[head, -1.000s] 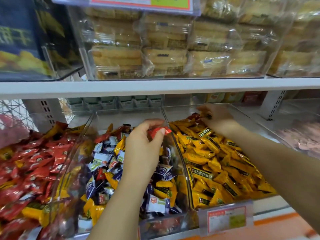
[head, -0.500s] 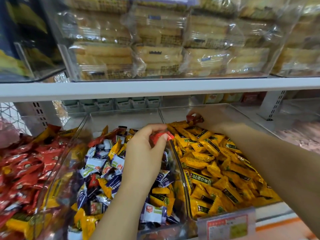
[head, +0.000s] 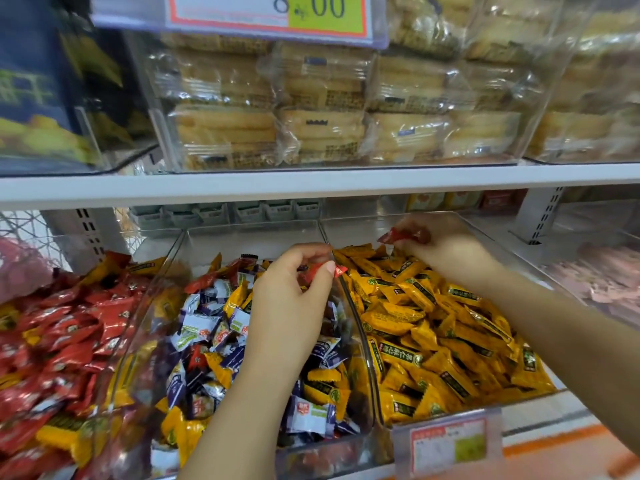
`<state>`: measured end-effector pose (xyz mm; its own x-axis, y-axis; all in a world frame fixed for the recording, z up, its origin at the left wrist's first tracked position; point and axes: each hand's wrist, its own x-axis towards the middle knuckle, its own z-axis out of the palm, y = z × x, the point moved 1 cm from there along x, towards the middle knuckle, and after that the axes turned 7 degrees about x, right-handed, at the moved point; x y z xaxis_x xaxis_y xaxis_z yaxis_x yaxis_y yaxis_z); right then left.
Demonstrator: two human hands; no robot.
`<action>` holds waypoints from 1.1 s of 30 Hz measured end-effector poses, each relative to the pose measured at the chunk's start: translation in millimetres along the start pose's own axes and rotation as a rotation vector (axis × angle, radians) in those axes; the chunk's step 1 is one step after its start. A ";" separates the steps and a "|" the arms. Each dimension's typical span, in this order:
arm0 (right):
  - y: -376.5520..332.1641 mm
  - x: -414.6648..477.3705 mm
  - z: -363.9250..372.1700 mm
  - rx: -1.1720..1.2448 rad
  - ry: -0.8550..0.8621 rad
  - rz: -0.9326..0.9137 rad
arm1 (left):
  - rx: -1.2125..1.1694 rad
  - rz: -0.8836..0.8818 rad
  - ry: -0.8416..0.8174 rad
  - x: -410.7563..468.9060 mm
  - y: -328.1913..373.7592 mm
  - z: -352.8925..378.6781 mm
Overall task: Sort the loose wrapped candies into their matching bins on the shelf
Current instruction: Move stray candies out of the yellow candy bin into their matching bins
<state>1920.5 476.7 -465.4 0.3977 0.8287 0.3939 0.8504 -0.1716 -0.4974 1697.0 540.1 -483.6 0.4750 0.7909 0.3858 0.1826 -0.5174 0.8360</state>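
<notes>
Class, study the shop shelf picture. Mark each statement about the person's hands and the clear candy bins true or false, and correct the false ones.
1. The left hand pinches a red wrapped candy. True.
2. The right hand is empty. False: it holds another red wrapped candy above the clear plastic bin on the right.
3. That right bin is filled with yellow wrapped candies. True.
4. The middle clear plastic bin holds one colour only. False: white-and-purple, yellow and red wrappers lie mixed in it.
</notes>
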 end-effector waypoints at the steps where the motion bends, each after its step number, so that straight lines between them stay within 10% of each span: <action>1: -12.7 -12.6 -1.7 0.056 -0.012 -0.023 | 0.000 0.012 0.001 -2.3 2.8 -2.7; 17: -237.7 -34.5 89.0 0.458 -0.281 -0.308 | 0.365 0.010 0.463 -46.3 -34.6 -168.5; 22: -264.0 -8.2 123.8 0.273 -0.351 -0.289 | 0.516 -0.150 0.282 -31.8 -57.5 -197.1; 33: -177.8 -53.6 47.9 0.204 -0.199 -0.236 | 0.347 0.122 0.170 -34.3 -6.5 -108.8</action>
<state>1731.5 488.3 -435.1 0.1071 0.9236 0.3681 0.8167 0.1295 -0.5624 1585.9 551.9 -459.9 0.3671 0.7445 0.5577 0.4270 -0.6675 0.6100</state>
